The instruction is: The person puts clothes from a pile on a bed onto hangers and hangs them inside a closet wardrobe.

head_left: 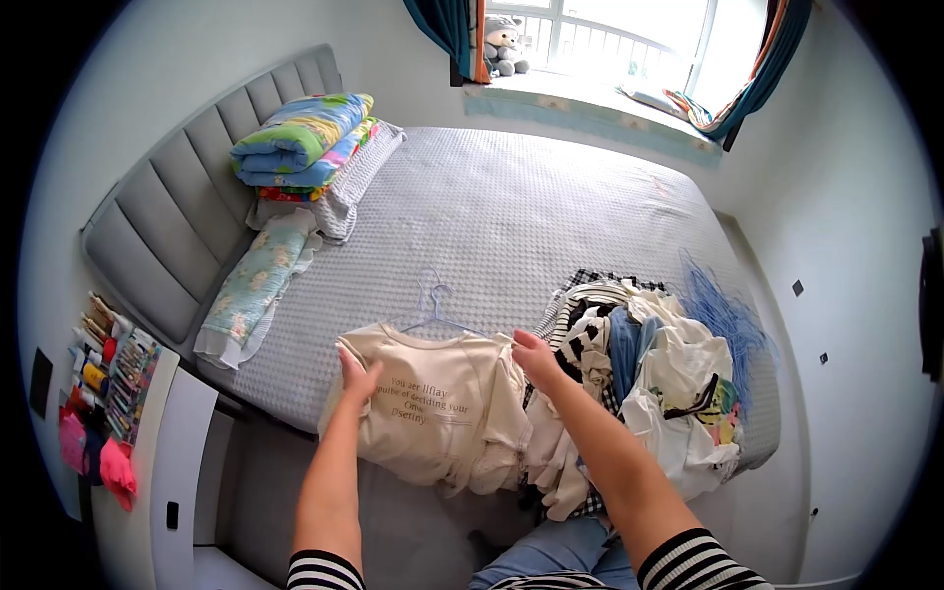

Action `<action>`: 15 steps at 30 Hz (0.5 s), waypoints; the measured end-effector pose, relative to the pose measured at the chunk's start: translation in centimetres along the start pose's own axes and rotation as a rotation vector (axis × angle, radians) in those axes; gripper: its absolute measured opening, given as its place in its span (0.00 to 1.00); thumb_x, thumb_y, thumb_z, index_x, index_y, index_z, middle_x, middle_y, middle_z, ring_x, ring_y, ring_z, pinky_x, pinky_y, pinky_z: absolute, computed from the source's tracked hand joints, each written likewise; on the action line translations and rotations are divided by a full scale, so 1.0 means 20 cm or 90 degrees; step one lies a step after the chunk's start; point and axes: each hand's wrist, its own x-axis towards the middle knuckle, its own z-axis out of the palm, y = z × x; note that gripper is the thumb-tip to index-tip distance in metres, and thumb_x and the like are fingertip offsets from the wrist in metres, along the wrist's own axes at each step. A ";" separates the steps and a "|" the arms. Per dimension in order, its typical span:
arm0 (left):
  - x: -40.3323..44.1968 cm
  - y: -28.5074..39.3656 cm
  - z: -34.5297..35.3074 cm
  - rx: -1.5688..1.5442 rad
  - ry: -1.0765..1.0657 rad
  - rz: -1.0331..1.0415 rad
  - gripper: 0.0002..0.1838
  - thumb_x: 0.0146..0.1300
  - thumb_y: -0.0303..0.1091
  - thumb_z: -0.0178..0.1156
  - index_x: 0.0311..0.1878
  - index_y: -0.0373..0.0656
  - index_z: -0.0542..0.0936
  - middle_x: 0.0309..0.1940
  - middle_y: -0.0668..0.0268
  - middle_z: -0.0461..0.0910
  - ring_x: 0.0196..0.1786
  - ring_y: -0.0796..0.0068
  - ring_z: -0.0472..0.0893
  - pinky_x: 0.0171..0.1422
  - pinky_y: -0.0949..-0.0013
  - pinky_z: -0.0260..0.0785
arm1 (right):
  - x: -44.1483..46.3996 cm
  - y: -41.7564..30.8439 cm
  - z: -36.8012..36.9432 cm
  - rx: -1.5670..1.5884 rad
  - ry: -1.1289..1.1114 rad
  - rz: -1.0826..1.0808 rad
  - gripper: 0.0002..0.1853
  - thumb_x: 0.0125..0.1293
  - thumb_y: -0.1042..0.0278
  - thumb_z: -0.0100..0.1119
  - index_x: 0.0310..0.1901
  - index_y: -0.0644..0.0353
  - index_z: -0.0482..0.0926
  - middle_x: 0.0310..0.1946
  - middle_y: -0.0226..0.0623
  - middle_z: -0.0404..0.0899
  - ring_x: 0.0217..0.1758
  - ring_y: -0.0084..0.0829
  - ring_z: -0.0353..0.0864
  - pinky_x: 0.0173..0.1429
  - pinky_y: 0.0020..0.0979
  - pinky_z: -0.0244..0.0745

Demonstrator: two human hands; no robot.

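Note:
A cream sweatshirt (418, 393) with dark printed lettering hangs spread between my two hands at the near edge of the bed. A thin blue hanger (439, 317) sits in its neck opening, with the hook showing above the collar. My left hand (358, 374) grips the shoulder on the left side, thumb over the front of the cloth. At the opposite shoulder, my right hand (537, 360) is closed on the fabric; its fingertips are partly hidden. The hanger's ends are covered by the sweatshirt.
A heap of clothes (629, 364) lies right of the sweatshirt, beside a bunch of blue hangers (726, 320). Folded quilts (305, 143) and a floral pillow (258, 280) rest near the headboard (187, 187). A cabinet (182, 442) with pens stands at left.

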 end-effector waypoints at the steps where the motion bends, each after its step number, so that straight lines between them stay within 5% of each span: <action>1: -0.17 0.31 -0.02 0.298 -0.135 -0.126 0.60 0.57 0.56 0.68 0.82 0.52 0.39 0.81 0.46 0.30 0.83 0.51 0.35 0.83 0.47 0.36 | -0.04 0.00 0.03 -0.035 -0.019 0.036 0.32 0.68 0.76 0.57 0.73 0.67 0.62 0.70 0.43 0.67 0.65 0.31 0.73 0.68 0.30 0.69; 3: -0.34 0.42 0.10 0.441 -0.253 -0.152 0.53 0.59 0.60 0.64 0.82 0.58 0.46 0.82 0.48 0.32 0.83 0.47 0.38 0.80 0.37 0.34 | -0.13 0.04 0.03 -0.083 -0.089 0.116 0.35 0.67 0.76 0.57 0.75 0.61 0.60 0.74 0.39 0.63 0.66 0.29 0.71 0.66 0.29 0.67; 6: -0.62 0.40 0.27 0.409 -0.256 -0.021 0.48 0.62 0.57 0.63 0.80 0.55 0.53 0.81 0.47 0.38 0.82 0.45 0.41 0.80 0.38 0.36 | -0.37 -0.06 0.03 -0.223 -0.108 0.074 0.23 0.70 0.73 0.58 0.67 0.58 0.74 0.56 0.35 0.81 0.52 0.24 0.81 0.56 0.26 0.74; 9: -0.91 0.52 0.48 0.252 -0.254 0.163 0.43 0.65 0.51 0.62 0.79 0.51 0.57 0.80 0.46 0.46 0.81 0.43 0.47 0.80 0.42 0.39 | -0.64 -0.04 -0.10 -0.259 -0.071 -0.131 0.13 0.71 0.76 0.56 0.55 0.61 0.81 0.47 0.33 0.85 0.48 0.23 0.83 0.52 0.27 0.77; 12: -1.16 0.85 0.66 0.102 -0.298 0.338 0.39 0.66 0.43 0.63 0.77 0.43 0.60 0.77 0.44 0.54 0.78 0.40 0.54 0.80 0.48 0.46 | -1.01 -0.19 -0.34 -0.308 -0.013 -0.224 0.11 0.69 0.79 0.56 0.50 0.62 0.81 0.45 0.40 0.85 0.48 0.32 0.85 0.50 0.29 0.78; 15: -1.36 1.21 0.85 -0.018 -0.404 0.461 0.39 0.64 0.40 0.65 0.75 0.40 0.62 0.76 0.43 0.57 0.78 0.40 0.55 0.79 0.49 0.49 | -1.29 -0.18 -0.70 -0.528 0.203 -0.342 0.14 0.61 0.79 0.59 0.49 0.60 0.82 0.47 0.43 0.83 0.53 0.45 0.82 0.54 0.38 0.76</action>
